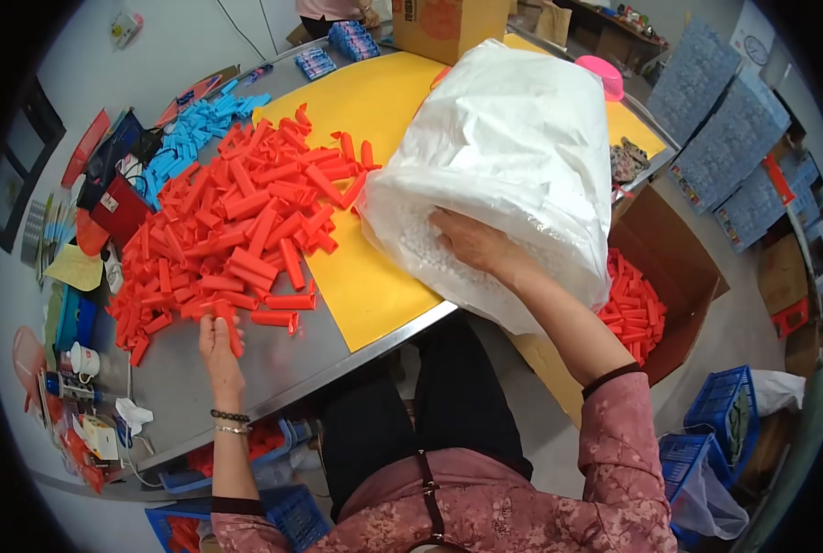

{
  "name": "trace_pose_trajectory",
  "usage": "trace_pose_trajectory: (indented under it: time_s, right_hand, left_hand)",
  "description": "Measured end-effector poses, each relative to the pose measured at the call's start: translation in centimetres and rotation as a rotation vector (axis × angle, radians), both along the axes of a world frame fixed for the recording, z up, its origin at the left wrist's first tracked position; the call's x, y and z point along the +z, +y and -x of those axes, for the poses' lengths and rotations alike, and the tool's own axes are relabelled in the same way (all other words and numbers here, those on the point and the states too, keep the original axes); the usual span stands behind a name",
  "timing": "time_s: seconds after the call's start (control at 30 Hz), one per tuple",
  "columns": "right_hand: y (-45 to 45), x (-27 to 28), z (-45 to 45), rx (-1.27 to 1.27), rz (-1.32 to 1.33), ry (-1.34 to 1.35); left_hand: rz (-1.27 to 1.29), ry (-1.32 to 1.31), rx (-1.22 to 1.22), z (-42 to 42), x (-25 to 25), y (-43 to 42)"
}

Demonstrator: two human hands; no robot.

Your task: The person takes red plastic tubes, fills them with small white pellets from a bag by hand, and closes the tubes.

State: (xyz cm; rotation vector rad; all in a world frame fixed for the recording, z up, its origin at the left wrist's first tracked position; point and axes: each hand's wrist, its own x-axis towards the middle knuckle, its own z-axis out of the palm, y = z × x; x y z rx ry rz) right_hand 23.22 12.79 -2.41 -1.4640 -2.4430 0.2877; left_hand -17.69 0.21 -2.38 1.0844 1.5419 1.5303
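My left hand point(219, 355) is closed around a red plastic tube-like piece point(230, 330) at the near edge of a big heap of similar red pieces point(245, 207). At the mouth of a large white bag point(522, 111), my right hand point(476, 244) reaches in among small white pellets point(418, 238). Its fingers look drawn together, with the tips partly hidden, and I cannot make out what is between them. The bag lies tilted, its clear inner lining open towards me.
A yellow sheet point(361, 309) covers part of the metal table point(287, 373). Light-blue pieces point(185, 138) lie behind the red heap. A cardboard box point(679, 267) with more red pieces point(631, 304) stands at right, near blue crates point(725, 405). Another person point(324, 11) is at the far end.
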Motion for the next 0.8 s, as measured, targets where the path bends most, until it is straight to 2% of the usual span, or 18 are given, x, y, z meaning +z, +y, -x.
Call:
trace_pose_trajectory:
  time_s: [0.03,0.13,0.17,0.23,0.3,0.33,0.4,0.5,0.6,0.7,0.8]
  right_hand:
    - [0.3,-1.0,-0.6,0.015,-0.046,-0.027]
    - [-1.8,1.6,-1.1,-0.104,-0.038,-0.088]
    - [-1.9,0.8,-1.6,-0.118,-0.035,-0.007]
    - [-2.1,-1.8,-2.7,-0.155,-0.02,0.16]
    - [-4.2,-0.3,-2.9,-0.155,-0.158,0.146]
    - [-4.7,0.7,-3.0,-0.153,-0.238,0.136]
    - [-5.3,0.6,-3.6,-0.214,-0.221,0.132]
    - [-5.5,0.0,-4.5,-0.262,-0.208,0.107]
    - [-5.0,0.2,-4.5,-0.289,-0.162,0.076]
    - [-4.2,0.9,-4.3,-0.316,-0.027,0.081]
    - [-3.5,1.1,-3.5,-0.337,0.035,0.084]
  left_hand:
    - [-0.016,-0.039,-0.049,-1.7,1.0,-0.2]
    - [-0.06,-0.183,-0.188,-7.9,3.2,-0.1]
    - [-0.059,-0.248,-0.232,-9.9,3.6,-0.1]
    - [-0.042,-0.162,-0.444,-12.7,3.4,0.8]
    - [-0.063,-0.018,-0.522,-15.7,3.0,1.7]
    - [0.017,0.096,-0.547,-16.4,2.8,2.3]
    - [-0.091,0.605,-0.56,-18.4,3.7,3.6]
    - [-0.295,0.812,-0.521,-21.1,2.0,6.7]
    - [-0.06,1.067,-0.503,-23.8,2.9,8.4]
    - [0.042,1.265,-0.567,-25.8,1.6,10.6]
    - [0.008,1.261,-0.578,-27.5,1.3,11.2]
